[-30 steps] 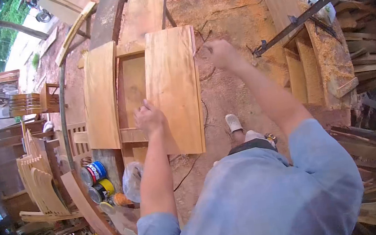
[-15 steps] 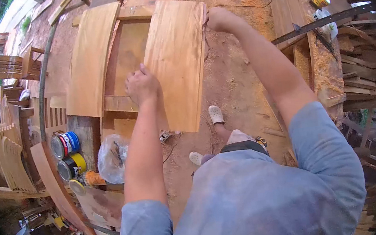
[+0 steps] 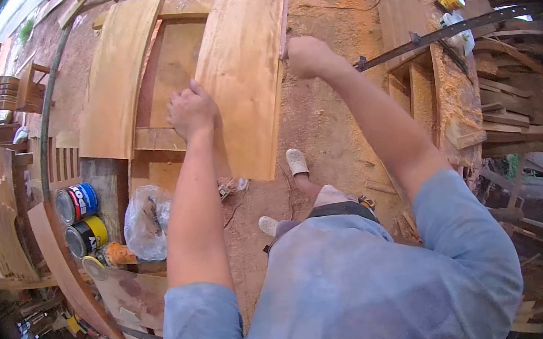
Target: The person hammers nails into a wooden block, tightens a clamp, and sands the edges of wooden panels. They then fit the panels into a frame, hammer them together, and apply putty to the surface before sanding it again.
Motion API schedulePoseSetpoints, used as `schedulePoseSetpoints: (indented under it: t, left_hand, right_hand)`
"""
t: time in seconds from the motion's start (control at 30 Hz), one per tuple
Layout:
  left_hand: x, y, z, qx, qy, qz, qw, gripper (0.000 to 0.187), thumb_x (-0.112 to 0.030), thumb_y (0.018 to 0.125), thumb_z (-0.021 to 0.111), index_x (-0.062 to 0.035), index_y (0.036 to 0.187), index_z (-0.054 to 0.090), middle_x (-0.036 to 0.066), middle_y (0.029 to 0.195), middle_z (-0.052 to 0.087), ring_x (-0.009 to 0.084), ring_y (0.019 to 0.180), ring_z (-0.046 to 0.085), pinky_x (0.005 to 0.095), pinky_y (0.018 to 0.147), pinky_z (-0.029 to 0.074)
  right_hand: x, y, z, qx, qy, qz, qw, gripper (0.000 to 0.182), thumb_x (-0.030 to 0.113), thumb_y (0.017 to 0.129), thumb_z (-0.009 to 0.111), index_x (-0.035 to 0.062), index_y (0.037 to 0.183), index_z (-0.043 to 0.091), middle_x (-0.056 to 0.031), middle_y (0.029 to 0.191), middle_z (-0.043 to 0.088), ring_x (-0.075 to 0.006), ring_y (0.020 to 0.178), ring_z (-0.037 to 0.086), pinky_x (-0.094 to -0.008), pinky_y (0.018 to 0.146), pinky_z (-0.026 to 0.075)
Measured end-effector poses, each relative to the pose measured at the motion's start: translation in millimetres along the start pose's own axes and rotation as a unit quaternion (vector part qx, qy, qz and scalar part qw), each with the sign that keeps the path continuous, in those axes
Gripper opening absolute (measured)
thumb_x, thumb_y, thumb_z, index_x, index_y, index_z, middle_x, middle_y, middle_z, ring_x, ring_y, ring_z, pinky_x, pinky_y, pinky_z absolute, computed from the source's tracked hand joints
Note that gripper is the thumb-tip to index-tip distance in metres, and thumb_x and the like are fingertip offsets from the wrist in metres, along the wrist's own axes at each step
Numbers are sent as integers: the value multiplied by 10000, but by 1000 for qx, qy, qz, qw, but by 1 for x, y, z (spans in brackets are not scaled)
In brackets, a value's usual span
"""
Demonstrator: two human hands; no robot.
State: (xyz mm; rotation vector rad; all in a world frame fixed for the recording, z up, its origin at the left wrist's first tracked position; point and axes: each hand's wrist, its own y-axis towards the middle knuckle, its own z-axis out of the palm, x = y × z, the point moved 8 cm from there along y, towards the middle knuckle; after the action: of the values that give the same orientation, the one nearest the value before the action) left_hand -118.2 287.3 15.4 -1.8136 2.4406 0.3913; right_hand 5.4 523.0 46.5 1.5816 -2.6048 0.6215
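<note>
A pale wooden board lies across a wooden frame, its near end jutting toward me. My left hand is closed on the board's left edge, thumb on top and fingers partly hidden. At the board's right edge, my right hand makes a fist. A thin sliver of something shows by its fingers against the edge, too small to name. A second wooden board rests on the same frame to the left, with a gap between the two.
Two paint cans and a clear plastic bag stand to the left. On the right is a sawdust-covered bench crossed by a dark metal bar. Stacked wood pieces lie beyond. Sawdust covers the ground.
My right hand has slid along the board's right edge toward me. My left hand keeps its hold on the left edge. The whole view has shifted slightly.
</note>
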Motion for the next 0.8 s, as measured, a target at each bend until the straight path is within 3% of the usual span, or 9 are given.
schedulePoseSetpoints:
  t: [0.07,0.13,0.23,0.33,0.4,0.5,0.63,0.73,0.8]
  left_hand:
    - [-1,-1,-2,-4,-6,3,1000,571,-415,984,317,-9,910,711,177,1060,626,359,1016,592,508,857,464]
    - [-2,-1,-4,-11,-12,7,1000,571,-412,984,317,-4,914,710,178,1056,627,360,1016,591,507,862,463]
    - [-2,1,-4,6,-15,11,1000,568,-404,987,318,10,937,704,181,1085,615,353,1046,572,508,880,453]
    - [-2,-1,-5,36,-4,-2,999,565,-400,991,318,18,958,697,182,1125,598,346,1082,548,497,911,436]
    - [-3,-2,-5,66,-11,-13,998,564,-390,996,307,22,981,693,180,1154,585,346,1100,534,481,939,418]
    - [-4,-3,-6,56,-13,-5,998,564,-376,999,298,24,983,695,180,1147,592,348,1094,538,470,954,407]
    - [-5,-3,-7,48,6,-5,999,564,-365,1000,293,29,981,695,180,1147,595,346,1094,539,475,957,402]
    - [-5,-4,-8,47,-7,-4,999,559,-364,997,299,28,976,698,179,1140,602,344,1086,545,476,955,403]
    - [-4,-2,-6,53,-14,-8,998,558,-370,995,303,23,979,699,180,1131,605,348,1081,549,481,953,403]
  right_hand:
    - [10,-24,1,46,-63,46,996,282,148,831,561,26,1071,645,-199,1103,655,-348,1050,630,-468,880,510]
    - [14,-43,6,43,-31,45,998,268,138,829,560,24,1052,653,-196,1137,642,-328,1073,622,-453,913,498]
    - [8,-51,12,-30,-15,3,999,306,112,818,551,27,1092,655,-189,1177,624,-317,1109,597,-439,951,476]
    - [-13,-49,23,-38,102,32,994,392,98,796,547,31,1172,637,-194,1181,614,-329,1130,570,-435,979,450]
    - [-28,-48,22,-273,169,-6,947,454,48,782,521,21,1227,607,-205,1125,625,-349,1120,563,-431,976,444]
    - [-21,-51,29,-376,191,-29,906,477,6,774,510,10,1245,587,-198,1138,609,-378,1091,552,-425,968,444]
    - [-9,-51,54,-353,203,11,913,487,-21,777,507,3,1259,567,-178,1182,585,-375,1059,543,-437,947,451]
    - [-9,-62,61,-367,92,-22,925,499,70,785,546,80,1284,567,-133,1187,571,-368,1050,552,-456,930,454]
    - [-18,-60,65,-186,18,-16,982,475,63,769,536,56,1242,589,-154,1214,577,-378,1084,550,-463,939,452]
